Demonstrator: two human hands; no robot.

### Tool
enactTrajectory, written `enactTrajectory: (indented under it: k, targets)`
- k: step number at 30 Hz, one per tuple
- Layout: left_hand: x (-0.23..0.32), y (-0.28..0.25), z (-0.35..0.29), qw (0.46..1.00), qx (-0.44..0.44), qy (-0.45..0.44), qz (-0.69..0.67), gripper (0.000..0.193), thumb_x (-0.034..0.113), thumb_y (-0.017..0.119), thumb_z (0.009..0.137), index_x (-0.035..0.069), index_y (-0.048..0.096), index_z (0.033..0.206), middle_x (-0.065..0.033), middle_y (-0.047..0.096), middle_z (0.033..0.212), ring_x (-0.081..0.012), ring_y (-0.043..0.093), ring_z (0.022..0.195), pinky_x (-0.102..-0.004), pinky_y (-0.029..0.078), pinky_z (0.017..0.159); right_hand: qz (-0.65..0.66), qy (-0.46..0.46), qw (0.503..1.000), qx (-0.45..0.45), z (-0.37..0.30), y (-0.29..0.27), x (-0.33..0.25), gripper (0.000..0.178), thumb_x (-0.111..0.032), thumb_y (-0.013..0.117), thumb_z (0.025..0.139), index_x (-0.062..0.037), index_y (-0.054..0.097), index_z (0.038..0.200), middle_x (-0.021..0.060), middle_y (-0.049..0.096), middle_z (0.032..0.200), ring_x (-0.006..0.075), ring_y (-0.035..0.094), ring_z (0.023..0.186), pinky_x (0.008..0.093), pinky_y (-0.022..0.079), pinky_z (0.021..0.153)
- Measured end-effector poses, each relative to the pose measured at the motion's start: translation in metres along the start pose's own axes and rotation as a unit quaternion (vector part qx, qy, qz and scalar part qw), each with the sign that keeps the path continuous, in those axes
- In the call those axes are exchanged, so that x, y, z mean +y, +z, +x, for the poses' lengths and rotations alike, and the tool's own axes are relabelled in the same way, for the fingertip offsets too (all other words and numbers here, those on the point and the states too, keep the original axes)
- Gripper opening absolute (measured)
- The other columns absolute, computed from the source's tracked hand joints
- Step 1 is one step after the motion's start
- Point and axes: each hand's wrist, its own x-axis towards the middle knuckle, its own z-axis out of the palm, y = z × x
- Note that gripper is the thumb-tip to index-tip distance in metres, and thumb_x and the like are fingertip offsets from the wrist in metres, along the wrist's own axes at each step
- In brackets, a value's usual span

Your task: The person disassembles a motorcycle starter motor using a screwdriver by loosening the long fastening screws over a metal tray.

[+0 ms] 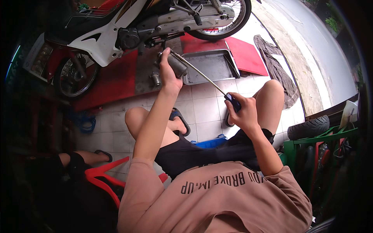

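Note:
My left hand is closed around a dark grey cylindrical metal part, raised above the red and grey platform. My right hand grips the dark handle of a long screwdriver. Its thin shaft slants up and left to the upper end of the cylinder; whether the tip touches it is too small to tell. Beside my left wrist, a smaller metal piece stands on the platform. Behind my hands is a shallow grey metal tray.
A white-and-black motorcycle stands on the red platform ahead. Dark cloth lies at its right. A tyre rests on a green rack. At left are a red plastic chair and another person's leg.

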Motion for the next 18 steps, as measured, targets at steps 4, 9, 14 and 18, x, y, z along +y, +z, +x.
enactTrajectory:
  k: [4,9,14,18]
  targets:
    - [-0.008,0.0,0.005,0.996,0.092,0.003,0.009,0.034,0.035,0.071,0.077,0.011,0.056,0.095,-0.0024,0.059,0.087,-0.017,0.061,0.075,-0.0338,0.052,0.066,-0.206,-0.075,0.975,0.034,0.01,-0.012,-0.007,0.019,-0.022,0.066,0.073,-0.0051,0.056,0.07,0.0088,0.057,0.057,0.0293,0.056,0.048,0.0378,0.044,0.049]
    - [-0.029,-0.016,0.036,0.985,0.126,-0.108,-0.034,0.031,0.042,0.063,0.08,0.014,0.057,0.091,-0.0027,0.06,0.088,-0.0193,0.06,0.082,-0.0381,0.051,0.073,-0.171,-0.105,0.98,-0.014,0.055,-0.022,-0.008,0.015,-0.011,0.066,0.069,-0.0023,0.061,0.081,0.0124,0.061,0.068,0.0297,0.06,0.058,0.0371,0.046,0.053]
    - [-0.043,-0.044,0.084,0.971,0.151,-0.167,-0.081,0.035,0.042,0.058,0.083,0.009,0.055,0.094,-0.0065,0.06,0.088,-0.0199,0.061,0.076,-0.0328,0.053,0.071,-0.023,-0.146,0.989,-0.026,0.122,-0.005,-0.008,0.02,-0.007,0.071,0.07,-0.0008,0.061,0.086,0.0159,0.062,0.074,0.0327,0.061,0.066,0.0394,0.047,0.057]
    - [-0.052,-0.038,0.12,0.959,0.173,-0.193,-0.115,0.036,0.038,0.059,0.084,0.007,0.051,0.101,-0.0093,0.058,0.091,-0.0209,0.06,0.077,-0.0347,0.054,0.073,0.065,-0.177,0.982,0.027,0.173,0.018,0.012,0.025,-0.014,0.077,0.071,-0.002,0.058,0.081,0.0123,0.061,0.068,0.0276,0.062,0.059,0.0318,0.048,0.056]
